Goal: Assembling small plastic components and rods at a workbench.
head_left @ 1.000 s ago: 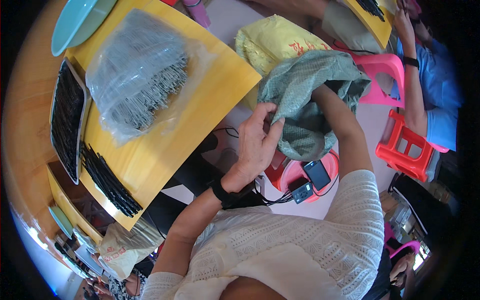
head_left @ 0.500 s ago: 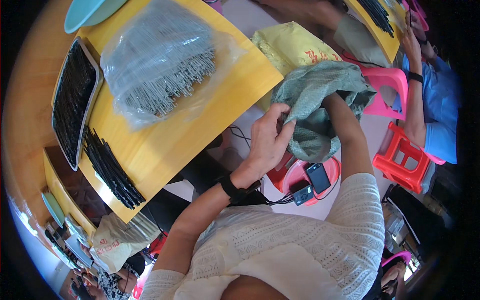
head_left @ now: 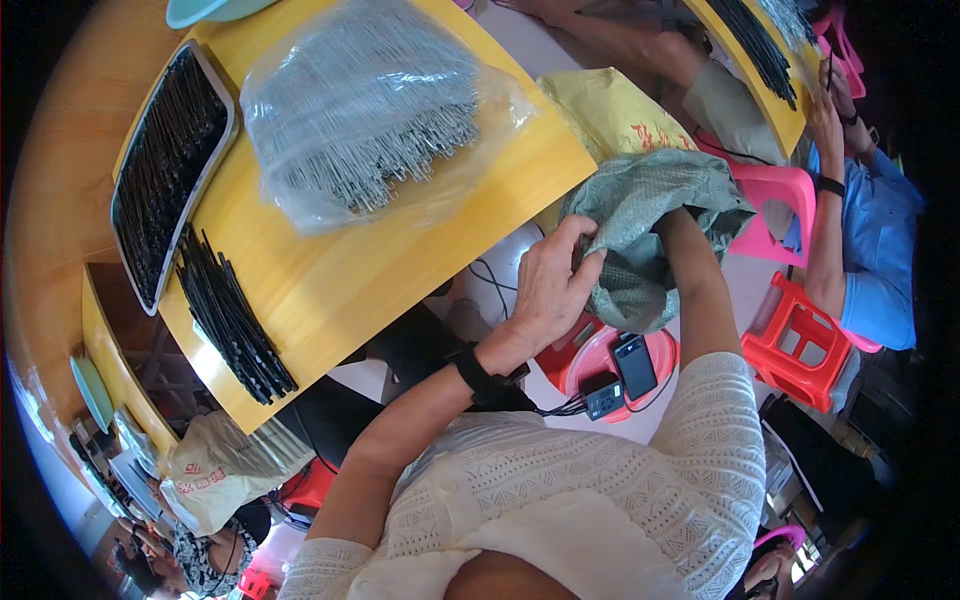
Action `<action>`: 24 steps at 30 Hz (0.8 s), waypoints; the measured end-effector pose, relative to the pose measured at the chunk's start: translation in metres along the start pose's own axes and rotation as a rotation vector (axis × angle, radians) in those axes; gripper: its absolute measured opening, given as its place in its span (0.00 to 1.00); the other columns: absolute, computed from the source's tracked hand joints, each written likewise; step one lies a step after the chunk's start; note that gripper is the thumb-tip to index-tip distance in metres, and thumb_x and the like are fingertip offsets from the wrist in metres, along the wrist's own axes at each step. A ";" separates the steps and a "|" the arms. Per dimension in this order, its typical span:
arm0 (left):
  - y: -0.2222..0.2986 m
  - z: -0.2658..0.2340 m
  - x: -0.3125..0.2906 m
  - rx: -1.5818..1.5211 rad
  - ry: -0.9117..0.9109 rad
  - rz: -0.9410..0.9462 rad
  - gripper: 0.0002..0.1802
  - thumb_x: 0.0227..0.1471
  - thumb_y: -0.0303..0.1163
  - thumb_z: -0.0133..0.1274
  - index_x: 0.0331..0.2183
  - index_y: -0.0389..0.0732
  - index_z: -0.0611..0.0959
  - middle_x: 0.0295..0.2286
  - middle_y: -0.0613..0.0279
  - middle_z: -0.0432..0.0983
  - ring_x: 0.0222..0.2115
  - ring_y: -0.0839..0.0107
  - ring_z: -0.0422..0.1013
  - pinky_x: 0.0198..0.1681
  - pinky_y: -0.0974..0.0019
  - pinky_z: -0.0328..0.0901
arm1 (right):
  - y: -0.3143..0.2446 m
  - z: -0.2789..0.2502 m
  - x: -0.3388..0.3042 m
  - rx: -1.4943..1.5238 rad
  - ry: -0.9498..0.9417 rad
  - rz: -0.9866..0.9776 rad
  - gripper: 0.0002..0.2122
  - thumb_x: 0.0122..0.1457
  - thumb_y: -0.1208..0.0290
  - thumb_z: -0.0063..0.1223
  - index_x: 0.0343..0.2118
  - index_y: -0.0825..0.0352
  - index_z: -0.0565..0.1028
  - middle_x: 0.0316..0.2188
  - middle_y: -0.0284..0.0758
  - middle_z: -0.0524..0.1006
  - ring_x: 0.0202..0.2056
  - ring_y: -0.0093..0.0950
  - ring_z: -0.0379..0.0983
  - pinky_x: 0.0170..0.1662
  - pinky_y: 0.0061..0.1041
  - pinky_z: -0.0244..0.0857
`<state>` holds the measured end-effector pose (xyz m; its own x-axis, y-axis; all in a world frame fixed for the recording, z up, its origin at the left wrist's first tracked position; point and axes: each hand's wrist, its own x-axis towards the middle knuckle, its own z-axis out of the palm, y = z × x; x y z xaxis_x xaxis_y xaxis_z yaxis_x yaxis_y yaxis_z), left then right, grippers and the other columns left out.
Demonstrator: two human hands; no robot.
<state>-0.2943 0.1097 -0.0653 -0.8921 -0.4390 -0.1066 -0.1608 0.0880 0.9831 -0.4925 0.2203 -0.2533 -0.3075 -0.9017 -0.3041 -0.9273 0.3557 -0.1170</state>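
A green woven sack [head_left: 630, 195] stands off the right corner of the yellow table, its mouth gaping. My left hand [head_left: 553, 277] pinches the sack's near-left rim between thumb and fingers. Down inside the sack goes my right forearm; the right hand is hidden by the fabric, so its fingers do not show. On the table, a clear plastic bag [head_left: 360, 110] holds a thick bundle of thin metal rods. Left of it, a metal tray [head_left: 170, 170] is filled with thin black rods. A loose bunch of black rods [head_left: 230, 325] lies at the table's near-left edge.
Behind the green sack is a yellow sack [head_left: 610, 110]. A pink stool [head_left: 620, 375] with a phone and a black box with cables sits below it. A red stool [head_left: 803, 340] and a person in blue [head_left: 875, 250] are at right. The yellow table [head_left: 480, 220] extends leftward.
The view has shifted a little, so the table and its contents sit further right. My left hand still grips the sack's rim and my right arm remains inside it.
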 end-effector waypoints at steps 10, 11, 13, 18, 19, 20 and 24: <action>-0.002 0.000 0.001 -0.016 0.014 0.024 0.11 0.44 0.29 0.51 0.33 0.35 0.71 0.18 0.58 0.69 0.17 0.73 0.65 0.22 0.69 0.60 | -0.006 -0.026 -0.010 0.018 0.006 0.005 0.14 0.52 0.70 0.38 0.42 0.61 0.71 0.45 0.35 0.70 0.50 0.30 0.63 0.55 0.38 0.49; -0.001 0.001 0.002 -0.022 0.008 0.030 0.11 0.44 0.29 0.51 0.33 0.35 0.71 0.18 0.58 0.69 0.17 0.73 0.65 0.22 0.69 0.60 | -0.004 -0.029 -0.013 0.017 0.006 0.015 0.14 0.52 0.70 0.38 0.42 0.61 0.71 0.45 0.35 0.70 0.50 0.30 0.63 0.55 0.38 0.50; 0.002 0.001 0.004 0.026 -0.010 -0.002 0.11 0.44 0.28 0.50 0.32 0.35 0.72 0.17 0.59 0.68 0.17 0.73 0.65 0.22 0.69 0.60 | 0.001 -0.035 -0.020 0.017 0.008 0.036 0.14 0.52 0.70 0.38 0.42 0.61 0.71 0.45 0.35 0.70 0.50 0.30 0.63 0.55 0.38 0.50; 0.001 0.006 0.005 0.045 0.013 0.018 0.10 0.44 0.28 0.51 0.31 0.34 0.72 0.15 0.60 0.67 0.15 0.75 0.63 0.20 0.69 0.59 | 0.003 -0.048 -0.044 0.022 0.029 0.077 0.14 0.52 0.70 0.39 0.42 0.61 0.71 0.46 0.35 0.70 0.50 0.30 0.63 0.54 0.38 0.50; -0.001 0.005 0.006 0.042 0.013 0.026 0.10 0.44 0.28 0.51 0.31 0.34 0.72 0.15 0.60 0.67 0.15 0.75 0.63 0.20 0.69 0.59 | 0.003 -0.051 -0.047 0.020 0.032 0.080 0.14 0.52 0.70 0.39 0.42 0.61 0.71 0.46 0.35 0.70 0.50 0.30 0.63 0.54 0.38 0.50; -0.006 0.006 0.007 0.037 0.028 0.037 0.10 0.44 0.28 0.51 0.31 0.34 0.72 0.15 0.60 0.67 0.15 0.75 0.63 0.20 0.70 0.59 | 0.003 -0.055 -0.049 0.018 0.036 0.083 0.14 0.52 0.70 0.39 0.42 0.61 0.71 0.46 0.35 0.70 0.50 0.30 0.63 0.54 0.37 0.50; -0.003 0.012 0.009 0.056 0.040 0.063 0.10 0.43 0.28 0.52 0.30 0.34 0.73 0.15 0.59 0.69 0.16 0.75 0.64 0.20 0.70 0.59 | 0.000 -0.063 -0.072 -0.258 0.131 0.008 0.14 0.50 0.69 0.43 0.41 0.59 0.72 0.43 0.35 0.71 0.47 0.29 0.65 0.47 0.30 0.59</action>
<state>-0.3071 0.1163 -0.0706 -0.8838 -0.4663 -0.0379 -0.1295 0.1660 0.9776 -0.4839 0.2698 -0.1719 -0.3244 -0.9292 -0.1772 -0.9432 0.3036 0.1347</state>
